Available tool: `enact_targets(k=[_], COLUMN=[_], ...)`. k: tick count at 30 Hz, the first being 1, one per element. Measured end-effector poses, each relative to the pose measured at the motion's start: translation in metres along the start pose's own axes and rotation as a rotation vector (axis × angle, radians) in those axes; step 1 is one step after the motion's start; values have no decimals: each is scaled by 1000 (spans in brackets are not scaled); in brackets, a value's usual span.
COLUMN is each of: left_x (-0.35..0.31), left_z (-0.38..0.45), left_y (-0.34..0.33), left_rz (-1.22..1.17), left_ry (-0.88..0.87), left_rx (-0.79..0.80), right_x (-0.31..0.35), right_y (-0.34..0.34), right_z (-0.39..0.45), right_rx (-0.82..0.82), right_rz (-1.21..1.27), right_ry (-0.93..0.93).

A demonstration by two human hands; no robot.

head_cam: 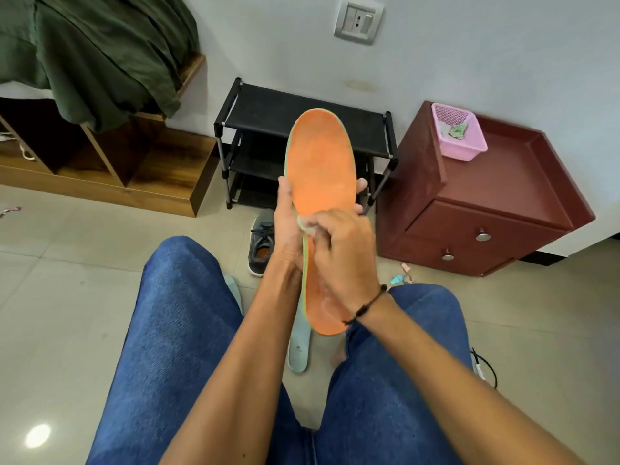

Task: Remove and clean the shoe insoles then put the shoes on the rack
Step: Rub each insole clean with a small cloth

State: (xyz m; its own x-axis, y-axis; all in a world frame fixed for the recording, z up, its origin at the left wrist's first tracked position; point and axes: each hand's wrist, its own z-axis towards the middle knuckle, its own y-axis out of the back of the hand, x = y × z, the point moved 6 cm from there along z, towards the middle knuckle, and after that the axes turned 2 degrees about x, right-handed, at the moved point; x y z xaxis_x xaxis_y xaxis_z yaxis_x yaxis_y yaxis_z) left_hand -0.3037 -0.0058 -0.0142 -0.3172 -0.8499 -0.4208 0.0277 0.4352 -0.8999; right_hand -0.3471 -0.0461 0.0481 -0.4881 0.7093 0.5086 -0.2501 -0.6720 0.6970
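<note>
Orange insole [322, 176] gripped upright in left hand [285, 216], right hand [345, 250] pinching white wipe [307, 224] against its middle

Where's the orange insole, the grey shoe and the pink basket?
orange insole [322, 162]: head view, middle of its upper face.
grey shoe [261, 245]: head view, laces and opening.
pink basket [464, 147]: head view, front wall.

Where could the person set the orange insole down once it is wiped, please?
The shoe rack top shelf looks bare, as does the cabinet top beside the pink basket. Floor between the knees is crowded by the second insole, with the shoe ahead.
</note>
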Motion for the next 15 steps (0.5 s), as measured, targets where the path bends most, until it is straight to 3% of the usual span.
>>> enact_targets(k=[4,9,11,15], left_x=[2,0,-2,-8], left_z=[-4,-5,-5,-6], left_y=[-3,-13,-9,-8], left_rz=[3,124,117,21], left_ry=[20,-52,-59,-34], left_rx=[-30,-113,-145,-118], right_x=[-15,-30,-30,-7], right_y=[12,40,26,8], right_z=[10,67,69,34], right_rx=[194,-65,-39,37], right_rz=[151,-97,-151,-28], right_ry=[-69,-5,17,110])
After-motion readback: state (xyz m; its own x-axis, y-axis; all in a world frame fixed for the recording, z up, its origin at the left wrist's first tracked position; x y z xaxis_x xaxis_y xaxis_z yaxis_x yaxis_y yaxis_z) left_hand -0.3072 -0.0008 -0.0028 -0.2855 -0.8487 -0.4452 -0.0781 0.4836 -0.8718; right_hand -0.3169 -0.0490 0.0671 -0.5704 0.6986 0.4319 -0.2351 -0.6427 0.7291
